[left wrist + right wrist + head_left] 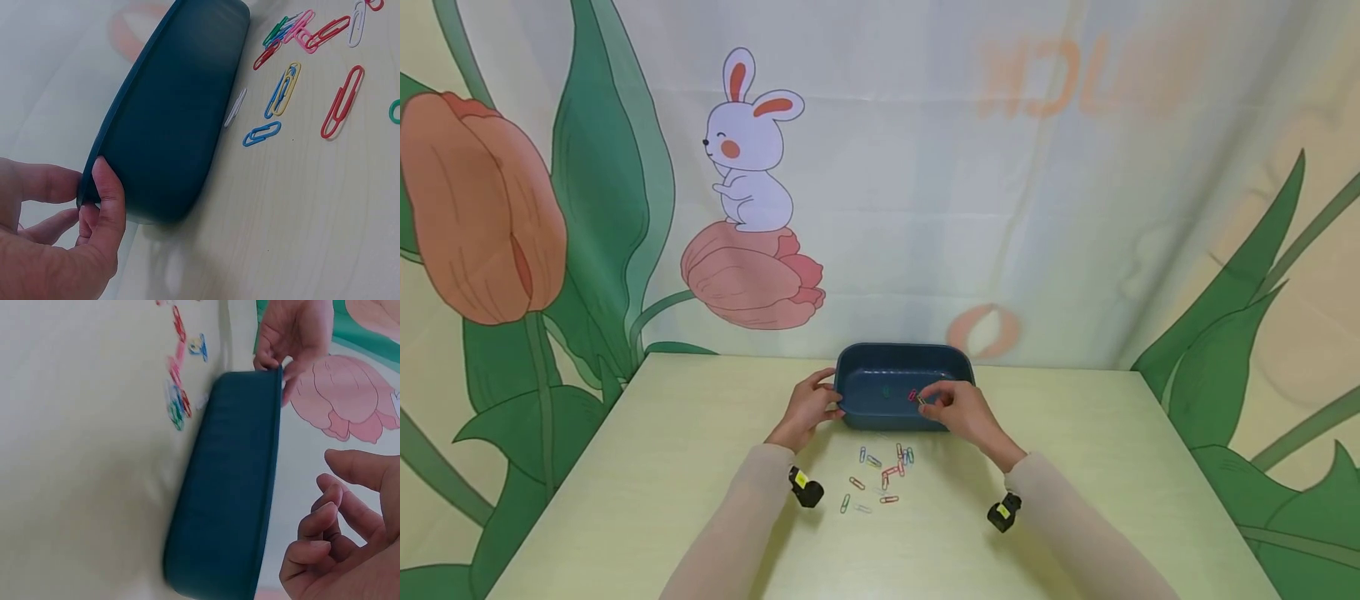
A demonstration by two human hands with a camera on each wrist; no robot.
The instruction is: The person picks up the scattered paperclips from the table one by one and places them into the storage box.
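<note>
A dark blue rectangular tray (904,422) stands at the table's far side. At its left end my left hand (809,406) grips the rim, thumb on the outer wall (162,112). My right hand (958,408) is over the tray's right part; in the right wrist view its thumb and forefinger (359,503) are apart, with nothing seen between them. Just by those fingertips in the head view is a yellowish paper clip (921,401). A red paper clip (912,395) and a green paper clip (886,391) lie inside the tray.
Several coloured paper clips lie loose on the pale table (700,467) in front of the tray, among them a red paper clip (342,102) and a blue paper clip (261,134). A printed curtain (895,208) hangs right behind the tray.
</note>
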